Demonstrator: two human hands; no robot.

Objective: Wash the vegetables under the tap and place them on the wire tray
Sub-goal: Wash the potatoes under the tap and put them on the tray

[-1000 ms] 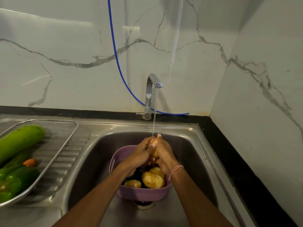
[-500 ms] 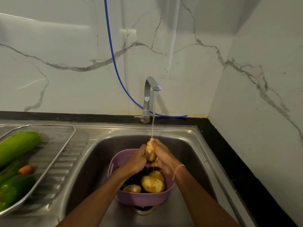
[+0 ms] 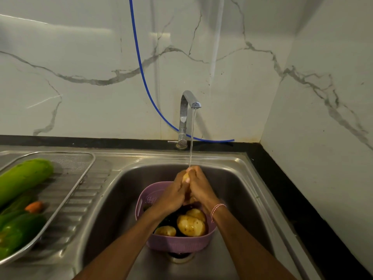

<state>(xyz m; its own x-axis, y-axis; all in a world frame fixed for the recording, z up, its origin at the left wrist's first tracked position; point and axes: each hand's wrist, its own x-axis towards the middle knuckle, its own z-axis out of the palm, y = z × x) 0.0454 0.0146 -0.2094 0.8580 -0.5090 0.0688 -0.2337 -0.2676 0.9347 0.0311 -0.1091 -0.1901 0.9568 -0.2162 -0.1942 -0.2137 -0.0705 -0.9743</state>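
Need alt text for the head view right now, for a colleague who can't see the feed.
The left hand and right hand grip a potato under the running tap, above a purple basket of potatoes in the steel sink. At left, a wire tray holds green vegetables and a carrot.

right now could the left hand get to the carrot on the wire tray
Probably yes, but not freely: the left hand and right hand both grip a potato under the tap. The carrot lies uncovered in the wire tray on that hand's side, with nothing between.
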